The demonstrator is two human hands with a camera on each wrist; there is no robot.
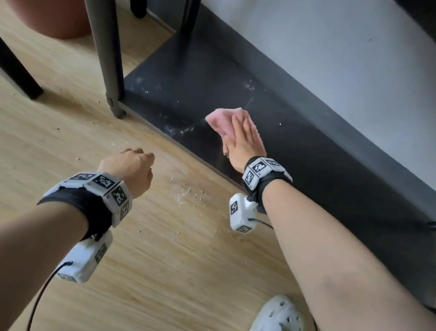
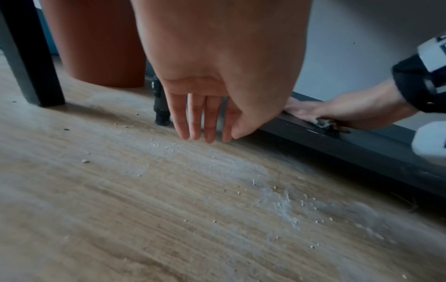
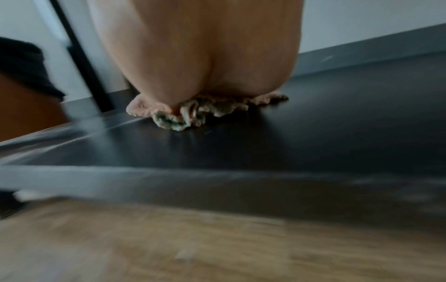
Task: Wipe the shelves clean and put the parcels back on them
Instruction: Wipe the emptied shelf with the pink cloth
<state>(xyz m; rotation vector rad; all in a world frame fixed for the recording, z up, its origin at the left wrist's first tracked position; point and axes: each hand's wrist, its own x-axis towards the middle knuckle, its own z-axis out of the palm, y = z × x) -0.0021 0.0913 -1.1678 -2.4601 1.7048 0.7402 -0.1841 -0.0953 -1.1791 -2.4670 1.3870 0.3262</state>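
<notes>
The black bottom shelf [image 1: 305,135] lies just above the floor, with white dust streaks near its left end. My right hand [image 1: 242,138] presses flat, fingers straight, on a pink cloth [image 1: 221,122] on that shelf. From the right wrist, the cloth [image 3: 193,112] bunches under the palm, its underside grey with dirt, on the dark shelf [image 3: 289,137]. My left hand [image 1: 130,166] hovers over the wooden floor left of the shelf; its fingers [image 2: 195,118] hang straight down and hold nothing. No parcels are in view.
A black shelf post [image 1: 108,52] stands at the shelf's front left corner, another [image 1: 189,24] behind. A terracotta pot [image 1: 42,0] and a dark furniture leg [image 1: 13,71] stand at left. Crumbs and white dust [image 1: 188,191] lie on the floor [image 1: 57,139]. My white shoe [image 1: 280,324] is at bottom.
</notes>
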